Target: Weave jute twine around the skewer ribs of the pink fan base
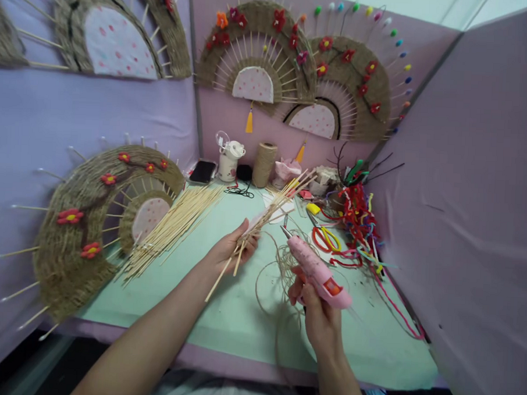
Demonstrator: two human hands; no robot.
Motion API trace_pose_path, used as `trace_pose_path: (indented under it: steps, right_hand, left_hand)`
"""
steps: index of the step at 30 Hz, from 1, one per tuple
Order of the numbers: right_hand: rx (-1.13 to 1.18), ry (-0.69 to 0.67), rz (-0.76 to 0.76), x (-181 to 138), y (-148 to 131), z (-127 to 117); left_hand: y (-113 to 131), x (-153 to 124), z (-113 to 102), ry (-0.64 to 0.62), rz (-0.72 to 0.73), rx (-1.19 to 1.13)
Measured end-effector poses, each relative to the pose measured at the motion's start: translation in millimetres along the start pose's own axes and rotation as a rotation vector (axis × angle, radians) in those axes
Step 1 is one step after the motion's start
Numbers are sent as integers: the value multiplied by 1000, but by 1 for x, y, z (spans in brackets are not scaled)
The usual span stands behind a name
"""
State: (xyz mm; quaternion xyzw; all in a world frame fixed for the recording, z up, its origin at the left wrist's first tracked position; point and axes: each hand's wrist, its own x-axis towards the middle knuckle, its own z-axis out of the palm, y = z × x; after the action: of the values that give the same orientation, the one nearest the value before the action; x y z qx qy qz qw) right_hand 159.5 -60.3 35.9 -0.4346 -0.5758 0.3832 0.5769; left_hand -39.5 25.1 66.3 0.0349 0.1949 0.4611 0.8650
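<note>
My left hand [235,247] is closed round a small fan of thin wooden sticks [285,194], spread toward the back right, with two stick ends poking out toward me. Twine and something pale show among the sticks by my fingers. In my right hand [317,310] is a pink glue gun [315,267], its metal tip aimed up and left, a short way from the sticks. Loose jute twine [282,262] lies tangled on the table between my hands and trails toward me. My fingertips behind the sticks are partly hidden.
A pile of wooden sticks [175,225] lies left, beside a twine fan decoration [79,213]. At the back stand a twine spool [264,165], a white pot [228,165] and a phone [202,172]. Scissors [325,238] and colourful pipe cleaners [361,219] lie right. Walls enclose the table.
</note>
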Motion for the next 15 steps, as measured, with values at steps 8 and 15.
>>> trace_pose_path:
  steps: [8,15]
  right_hand:
    - [-50,-21,-136,13,-10,26]
    - [-95,8,-147,13,-2,32]
  left_hand:
    - [5,-7,1,-115,2,-157]
    - [-4,-11,7,-96,3,-223]
